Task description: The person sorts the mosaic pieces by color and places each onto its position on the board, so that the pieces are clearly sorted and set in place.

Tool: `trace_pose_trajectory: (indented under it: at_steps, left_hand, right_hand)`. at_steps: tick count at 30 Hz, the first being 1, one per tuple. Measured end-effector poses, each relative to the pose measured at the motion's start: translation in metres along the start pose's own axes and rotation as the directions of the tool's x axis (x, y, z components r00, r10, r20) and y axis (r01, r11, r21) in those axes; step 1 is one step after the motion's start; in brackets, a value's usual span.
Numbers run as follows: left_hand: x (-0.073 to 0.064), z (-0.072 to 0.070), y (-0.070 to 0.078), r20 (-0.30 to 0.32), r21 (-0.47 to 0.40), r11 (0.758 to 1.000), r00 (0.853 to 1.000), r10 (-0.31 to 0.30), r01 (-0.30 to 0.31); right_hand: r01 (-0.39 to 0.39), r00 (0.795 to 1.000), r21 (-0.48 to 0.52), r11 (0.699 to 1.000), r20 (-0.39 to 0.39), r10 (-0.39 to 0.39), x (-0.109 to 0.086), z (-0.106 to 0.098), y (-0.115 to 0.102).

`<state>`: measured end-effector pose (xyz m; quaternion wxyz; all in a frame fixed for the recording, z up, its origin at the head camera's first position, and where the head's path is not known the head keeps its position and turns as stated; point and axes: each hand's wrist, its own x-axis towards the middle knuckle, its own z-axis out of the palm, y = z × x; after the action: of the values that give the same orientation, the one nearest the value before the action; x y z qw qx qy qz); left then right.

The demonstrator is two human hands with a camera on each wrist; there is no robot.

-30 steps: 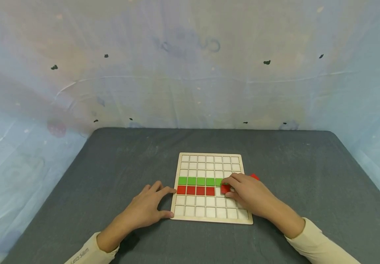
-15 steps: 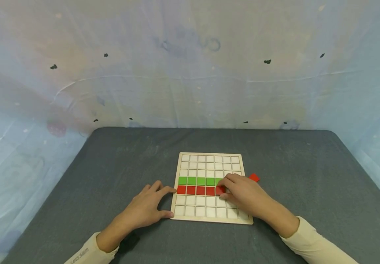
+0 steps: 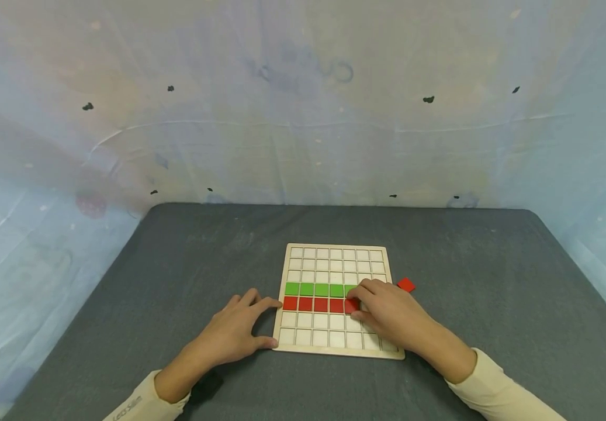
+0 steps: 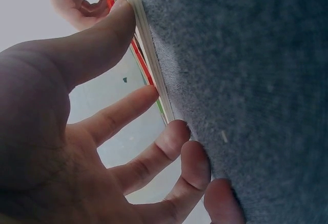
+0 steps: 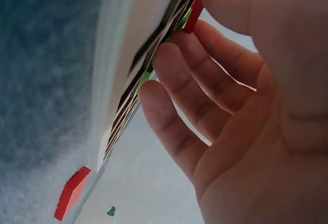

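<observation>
A wooden grid board (image 3: 334,352) lies on the dark table, with a row of green tiles (image 3: 321,290) and a row of red tiles (image 3: 305,304) in its squares. My right hand (image 3: 392,313) pinches a red tile (image 3: 352,306) between thumb and fingers at the right end of the red row. In the right wrist view that pinched red tile (image 5: 193,16) stands tilted against the board. My left hand (image 3: 231,330) rests beside the board, its thumb and index fingertip touching the left edge. The right hand hides the right ends of both rows.
One loose red tile (image 3: 407,285) lies on the table (image 3: 471,280) just right of the board. It also shows low in the right wrist view. Behind the table hangs a pale sheet (image 3: 303,146) with dark marks.
My right hand has moved left with the red tile, bringing it beside the other red ones, then stays nearly still. The loose red tile has come into full view. My left hand keeps its place.
</observation>
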<state>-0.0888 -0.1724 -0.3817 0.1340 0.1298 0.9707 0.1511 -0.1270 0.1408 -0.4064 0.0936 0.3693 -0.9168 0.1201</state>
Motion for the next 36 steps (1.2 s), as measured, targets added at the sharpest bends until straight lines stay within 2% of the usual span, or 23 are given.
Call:
trace_pose_trajectory:
  at_steps: [14,22,26,36]
  left_hand:
    - [0.0008,0.0,0.0015,-0.003,-0.014,1.0,1.0,0.022,-0.022]
    - [-0.0021,-0.0015,0.0004,-0.009,-0.028,0.999,1.0,0.028,-0.028]
    - [-0.002,-0.0013,0.0007,-0.015,-0.032,0.999,0.999,0.03,-0.03]
    - [-0.0025,-0.0016,0.0008,-0.013,-0.033,0.999,0.999,0.032,-0.033]
  right_hand:
    - [-0.005,0.999,0.01,1.0,-0.031,0.006,-0.0037,-0.0044,0.0024]
    - [-0.038,0.999,0.057,0.998,0.028,0.036,-0.0025,-0.0043,0.0018]
    - [-0.059,0.998,0.058,0.997,0.028,0.057,-0.0037,-0.0043,0.0015]
    - [-0.021,1.0,0.077,0.997,-0.004,0.021,-0.0059,-0.0033,0.003]
